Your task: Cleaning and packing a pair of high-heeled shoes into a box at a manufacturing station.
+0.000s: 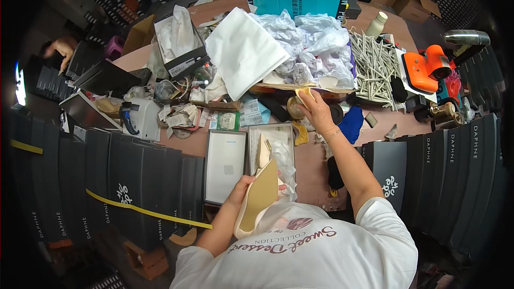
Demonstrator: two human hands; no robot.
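In the head view, a person's left hand [241,189] has its grip closed around a cream shoe [259,197], sole showing, near an open shoebox [250,152] holding another cream shoe [264,151]; farther right across the desk [313,168], the right hand [318,112] pinches a yellow cloth [305,95] beside a jar [295,109].

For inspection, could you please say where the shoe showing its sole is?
The shoe is in the left hand, lower middle of the head view, by the near end of the open shoebox.
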